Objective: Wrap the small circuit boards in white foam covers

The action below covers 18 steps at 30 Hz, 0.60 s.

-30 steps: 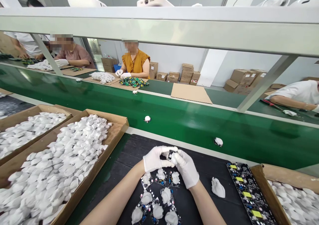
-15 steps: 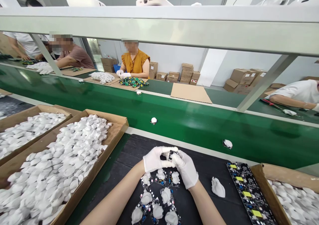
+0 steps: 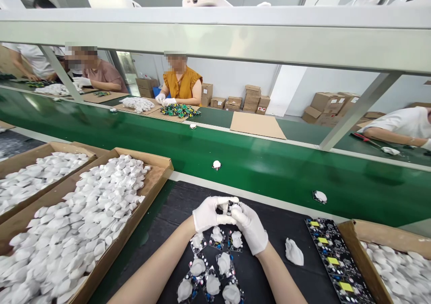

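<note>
Apparently mid-batch: the white-gloved left hand's (image 3: 210, 214) parted thumb and forefinger and the white-gloved right hand's (image 3: 251, 227) bunched fingers grip one small black circuit board (image 3: 230, 206) above the black mat (image 3: 281, 227), facing and long axis obscured, eight white-lumped black boards (image 3: 224, 264) lying nearby, a yellow-blocked black board strip (image 3: 332, 259) lumpless.

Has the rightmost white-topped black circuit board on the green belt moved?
Yes, rightward: the white-topped black circuit board, earlier left of the black panel with yellow blocks, now lies beyond its far edge.
</note>
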Each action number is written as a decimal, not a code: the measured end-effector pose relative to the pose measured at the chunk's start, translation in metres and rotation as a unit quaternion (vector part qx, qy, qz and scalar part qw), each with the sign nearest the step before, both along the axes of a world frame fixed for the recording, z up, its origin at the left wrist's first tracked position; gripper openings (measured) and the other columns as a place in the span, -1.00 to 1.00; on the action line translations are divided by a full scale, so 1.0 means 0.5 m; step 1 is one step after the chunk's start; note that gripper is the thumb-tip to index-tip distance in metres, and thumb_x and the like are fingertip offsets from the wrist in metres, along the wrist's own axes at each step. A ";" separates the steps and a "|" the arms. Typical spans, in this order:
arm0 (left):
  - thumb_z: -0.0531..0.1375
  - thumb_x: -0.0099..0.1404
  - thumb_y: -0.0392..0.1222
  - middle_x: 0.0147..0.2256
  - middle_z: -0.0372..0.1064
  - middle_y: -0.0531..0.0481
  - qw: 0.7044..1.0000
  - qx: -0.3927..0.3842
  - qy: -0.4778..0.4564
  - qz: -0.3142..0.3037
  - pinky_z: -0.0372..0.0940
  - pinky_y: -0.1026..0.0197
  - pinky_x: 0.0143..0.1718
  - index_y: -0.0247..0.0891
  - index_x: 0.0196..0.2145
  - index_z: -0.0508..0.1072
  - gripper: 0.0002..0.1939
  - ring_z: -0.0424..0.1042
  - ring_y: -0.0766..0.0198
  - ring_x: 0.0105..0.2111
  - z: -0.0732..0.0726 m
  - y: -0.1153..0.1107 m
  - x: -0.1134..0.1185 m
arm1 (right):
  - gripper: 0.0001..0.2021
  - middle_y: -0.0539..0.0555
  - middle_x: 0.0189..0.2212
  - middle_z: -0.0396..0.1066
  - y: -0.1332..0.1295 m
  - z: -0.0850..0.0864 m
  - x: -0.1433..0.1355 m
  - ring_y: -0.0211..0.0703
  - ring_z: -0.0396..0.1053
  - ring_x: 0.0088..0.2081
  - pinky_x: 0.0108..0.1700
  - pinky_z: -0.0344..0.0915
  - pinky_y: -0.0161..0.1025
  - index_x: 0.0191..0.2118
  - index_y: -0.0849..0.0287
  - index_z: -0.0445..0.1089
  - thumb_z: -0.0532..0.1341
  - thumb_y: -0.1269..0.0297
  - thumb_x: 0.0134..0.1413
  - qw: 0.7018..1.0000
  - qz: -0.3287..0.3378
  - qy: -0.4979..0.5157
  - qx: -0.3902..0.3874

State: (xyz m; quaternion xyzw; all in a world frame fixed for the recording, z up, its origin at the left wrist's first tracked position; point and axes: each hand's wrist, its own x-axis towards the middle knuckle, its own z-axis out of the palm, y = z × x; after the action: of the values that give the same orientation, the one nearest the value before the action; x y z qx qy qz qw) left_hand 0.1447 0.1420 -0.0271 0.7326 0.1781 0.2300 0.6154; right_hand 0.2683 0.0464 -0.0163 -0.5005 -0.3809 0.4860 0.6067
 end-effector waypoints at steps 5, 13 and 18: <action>0.38 -0.06 0.00 -0.41 0.38 0.05 1.000 0.007 0.015 -0.016 0.26 0.18 -0.18 -0.28 0.00 0.42 -0.34 0.31 0.29 -0.38 0.000 0.001 -0.002 | -0.64 0.01 -0.52 0.32 0.001 -0.006 -0.004 -0.18 0.24 -0.44 -0.34 0.21 -0.23 -0.45 0.20 0.36 0.29 -0.05 -0.14 1.000 -0.011 0.006 -0.011; 0.34 0.02 -0.04 -0.27 0.46 -0.03 1.000 0.011 0.019 -0.008 0.29 0.16 -0.13 -0.27 0.00 0.41 -0.42 0.38 0.23 -0.29 0.000 -0.003 -0.001 | -0.64 0.01 -0.51 0.37 0.000 0.004 -0.007 -0.14 0.30 -0.40 -0.27 0.24 -0.20 -0.47 0.18 0.35 0.25 -0.07 -0.10 0.998 -0.029 -0.050 -0.008; 0.33 0.05 -0.05 -0.23 0.47 -0.04 0.999 0.034 0.011 -0.033 0.28 0.13 -0.07 -0.28 0.00 0.41 -0.44 0.40 0.20 -0.23 0.003 0.000 -0.008 | -0.64 0.05 -0.41 0.44 -0.004 0.011 0.000 -0.04 0.35 -0.28 -0.16 0.26 -0.14 -0.34 0.20 0.42 0.30 -0.01 -0.14 0.999 0.010 -0.047 -0.004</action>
State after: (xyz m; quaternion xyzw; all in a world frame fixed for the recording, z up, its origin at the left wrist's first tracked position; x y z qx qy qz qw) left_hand 0.1407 0.1422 -0.0255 0.7607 0.1524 0.2077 0.5958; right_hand 0.2685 0.0443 -0.0108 -0.5214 -0.4123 0.4692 0.5813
